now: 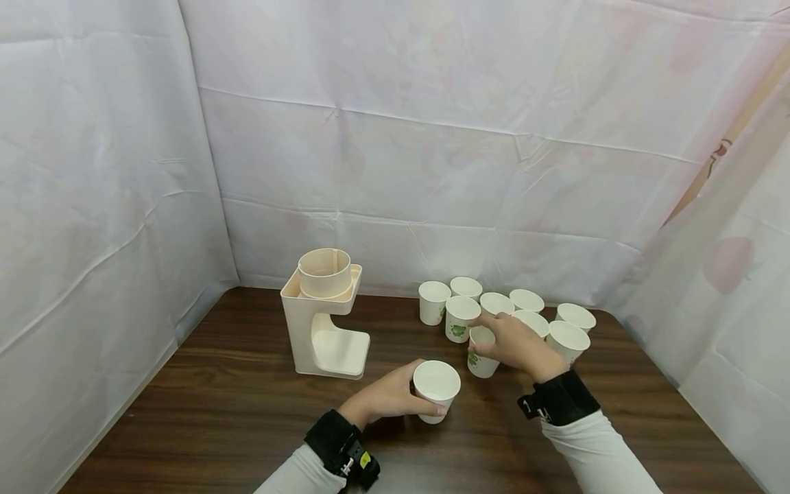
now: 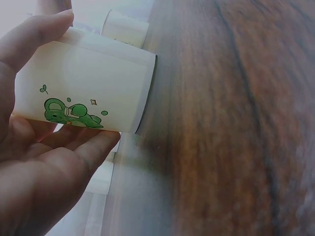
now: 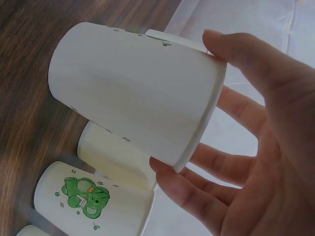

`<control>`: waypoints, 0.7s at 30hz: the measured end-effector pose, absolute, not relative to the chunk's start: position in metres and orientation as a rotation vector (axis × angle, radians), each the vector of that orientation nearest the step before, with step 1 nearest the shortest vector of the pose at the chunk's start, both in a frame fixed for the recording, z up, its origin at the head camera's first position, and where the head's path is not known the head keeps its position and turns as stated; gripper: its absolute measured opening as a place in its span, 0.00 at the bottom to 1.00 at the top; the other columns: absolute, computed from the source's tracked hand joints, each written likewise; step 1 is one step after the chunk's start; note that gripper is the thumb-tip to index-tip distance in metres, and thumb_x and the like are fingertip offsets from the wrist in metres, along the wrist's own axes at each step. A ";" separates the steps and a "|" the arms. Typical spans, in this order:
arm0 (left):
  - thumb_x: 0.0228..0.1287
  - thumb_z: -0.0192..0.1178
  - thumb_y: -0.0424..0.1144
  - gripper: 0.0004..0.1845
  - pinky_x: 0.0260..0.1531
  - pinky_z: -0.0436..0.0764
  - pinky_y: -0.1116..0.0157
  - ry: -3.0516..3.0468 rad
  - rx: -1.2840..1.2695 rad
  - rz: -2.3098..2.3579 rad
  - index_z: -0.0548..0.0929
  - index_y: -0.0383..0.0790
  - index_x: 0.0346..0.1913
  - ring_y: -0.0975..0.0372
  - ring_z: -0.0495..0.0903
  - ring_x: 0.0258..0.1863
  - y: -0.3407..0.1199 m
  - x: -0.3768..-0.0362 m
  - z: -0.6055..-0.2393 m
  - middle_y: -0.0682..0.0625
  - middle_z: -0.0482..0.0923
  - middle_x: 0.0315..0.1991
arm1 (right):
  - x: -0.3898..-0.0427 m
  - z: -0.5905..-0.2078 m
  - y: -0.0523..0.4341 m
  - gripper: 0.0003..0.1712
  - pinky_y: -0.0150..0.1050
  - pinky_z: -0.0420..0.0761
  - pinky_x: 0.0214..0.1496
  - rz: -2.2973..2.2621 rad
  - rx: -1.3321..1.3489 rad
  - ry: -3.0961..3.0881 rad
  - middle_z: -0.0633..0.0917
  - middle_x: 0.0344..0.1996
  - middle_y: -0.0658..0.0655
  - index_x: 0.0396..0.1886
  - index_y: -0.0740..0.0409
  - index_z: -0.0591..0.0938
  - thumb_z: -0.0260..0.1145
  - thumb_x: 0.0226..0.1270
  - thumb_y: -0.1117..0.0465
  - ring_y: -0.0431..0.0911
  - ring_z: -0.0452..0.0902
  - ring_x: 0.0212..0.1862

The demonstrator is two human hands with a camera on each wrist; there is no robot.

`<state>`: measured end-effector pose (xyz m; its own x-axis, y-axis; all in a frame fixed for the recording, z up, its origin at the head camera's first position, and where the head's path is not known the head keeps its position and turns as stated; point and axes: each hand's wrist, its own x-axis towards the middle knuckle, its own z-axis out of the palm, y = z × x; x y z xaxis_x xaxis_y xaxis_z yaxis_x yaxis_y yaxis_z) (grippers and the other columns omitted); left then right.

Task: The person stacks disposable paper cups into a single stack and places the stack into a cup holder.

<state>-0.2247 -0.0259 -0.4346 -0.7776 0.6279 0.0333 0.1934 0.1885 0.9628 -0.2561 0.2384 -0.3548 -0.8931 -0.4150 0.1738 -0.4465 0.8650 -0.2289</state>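
The left hand (image 1: 385, 398) wraps its grip round a paper cup (image 1: 436, 390) upright on the surface (image 1: 216, 412); at its 1 o'clock the right hand (image 1: 515, 345) clasps a second cup (image 1: 480, 353), near the dispenser (image 1: 324, 315) at 10 o'clock

cup dispenser (image 1: 325, 315), wooden table (image 1: 234, 398), white backdrop (image 1: 395, 137)

White cups (image 1: 436, 390) with green cartoon prints

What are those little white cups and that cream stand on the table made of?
The cup in the left hand looks like matte paper: thin wall, rolled rim, and a green cartoon printed on it. The cup in the right hand looks the same. The stand seems to be smooth moulded plastic with rounded edges. The table shows dark wood grain, possibly a laminate.
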 end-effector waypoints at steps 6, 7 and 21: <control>0.53 0.77 0.37 0.34 0.55 0.74 0.60 2.102 0.770 1.613 0.73 0.45 0.64 0.63 0.78 0.52 -0.026 -0.225 -0.434 0.56 0.80 0.50 | -0.255 -0.354 0.237 0.25 0.53 0.80 0.45 0.407 0.654 -2.931 0.83 0.46 0.64 0.58 0.55 0.83 0.72 0.63 0.51 0.58 0.80 0.48; 0.53 0.77 0.36 0.34 0.55 0.74 0.60 2.105 0.771 1.612 0.73 0.45 0.63 0.63 0.78 0.52 -0.026 -0.225 -0.434 0.56 0.81 0.50 | -0.255 -0.355 0.237 0.25 0.53 0.80 0.45 0.406 0.647 -2.935 0.83 0.46 0.64 0.58 0.55 0.83 0.72 0.63 0.51 0.58 0.80 0.48; 0.53 0.77 0.36 0.33 0.54 0.74 0.62 2.110 0.770 1.618 0.74 0.44 0.62 0.64 0.78 0.51 -0.025 -0.224 -0.435 0.56 0.81 0.49 | -0.248 -0.342 0.238 0.25 0.53 0.80 0.42 0.330 0.625 -2.891 0.82 0.44 0.61 0.58 0.48 0.83 0.71 0.64 0.45 0.56 0.80 0.44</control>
